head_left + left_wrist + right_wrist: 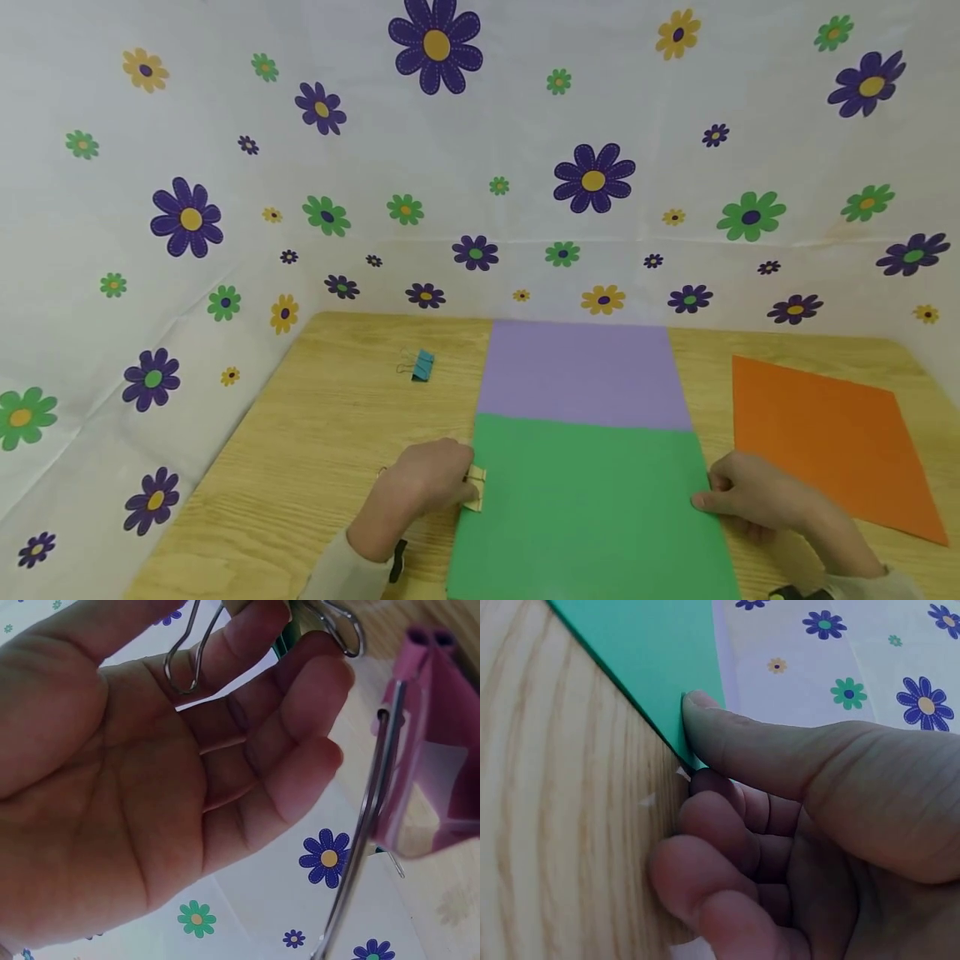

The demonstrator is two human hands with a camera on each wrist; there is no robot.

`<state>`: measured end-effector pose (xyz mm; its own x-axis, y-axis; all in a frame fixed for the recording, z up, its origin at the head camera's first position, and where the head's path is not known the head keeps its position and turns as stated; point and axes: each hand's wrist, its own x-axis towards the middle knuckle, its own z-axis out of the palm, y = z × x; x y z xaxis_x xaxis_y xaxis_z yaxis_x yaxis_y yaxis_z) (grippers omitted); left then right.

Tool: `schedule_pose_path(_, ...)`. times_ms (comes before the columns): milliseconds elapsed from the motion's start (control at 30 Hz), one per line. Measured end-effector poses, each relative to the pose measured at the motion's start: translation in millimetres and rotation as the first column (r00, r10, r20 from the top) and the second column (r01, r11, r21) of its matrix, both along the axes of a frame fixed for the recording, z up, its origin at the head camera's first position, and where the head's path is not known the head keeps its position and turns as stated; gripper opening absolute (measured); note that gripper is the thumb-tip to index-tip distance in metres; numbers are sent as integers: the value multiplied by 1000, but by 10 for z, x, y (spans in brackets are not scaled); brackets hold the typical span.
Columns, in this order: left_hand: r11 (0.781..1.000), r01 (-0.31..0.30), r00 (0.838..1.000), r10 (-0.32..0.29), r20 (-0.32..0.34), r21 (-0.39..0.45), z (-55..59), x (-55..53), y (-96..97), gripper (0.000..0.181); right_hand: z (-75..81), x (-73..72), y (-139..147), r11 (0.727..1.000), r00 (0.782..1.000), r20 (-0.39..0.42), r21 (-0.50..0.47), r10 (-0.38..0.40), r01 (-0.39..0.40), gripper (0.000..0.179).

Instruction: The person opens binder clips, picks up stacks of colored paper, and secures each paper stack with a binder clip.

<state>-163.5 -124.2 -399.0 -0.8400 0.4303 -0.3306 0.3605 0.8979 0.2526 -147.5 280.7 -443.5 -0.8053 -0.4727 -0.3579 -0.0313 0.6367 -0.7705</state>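
Green sheet (592, 517) lies at lower centre of the head frame, overlapping the near part of a purple sheet (585, 375) at mid-frame. Left hand (431, 477), lower centre-left, has fingers partly curled and pinches a yellow binder clip (476, 500) at the green sheet's left edge; the hand hides part of clip and edge. Right hand (761, 493), lower right, is mostly closed, thumb on top of the green sheet's right edge, other fingers curled by it, gripping the edge. Orange sheet (832, 450) lies angled at right, just beyond the right hand, its near-left part blocked by that hand and forearm. Teal binder clip (422, 367) sits left of the purple sheet, well apart from the left hand. Pink binder clip (431, 772) stands at the right side of the left wrist frame, near the fingertips. Wire loop (382, 472) pokes out left of the left hand, owner unclear. All on a wood-grain counter (352, 400); flowered white cloth (510, 125) fills the upper frame behind and runs down the left.
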Motion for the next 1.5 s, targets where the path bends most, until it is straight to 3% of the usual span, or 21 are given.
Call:
schedule_pose_path(533, 1000, -10, 1000, 10, 19, -8, 20, -31, -13, 21, -6, 4, 2, 999, 1000, -18, 34, -8, 8, 38)
schedule_pose_path(1300, 999, -21, 999, 20, 30, 31, -49, -73, -1, 26, -13, -1, -7, 998, 999, -37, 59, -19, 21, 38)
schedule_pose_path(1500, 995, -41, 996, 34, 81, 86, -12, -77, -65, 22, -17, -2, -3, 998, 999, -31, 61, -23, 25, 38)
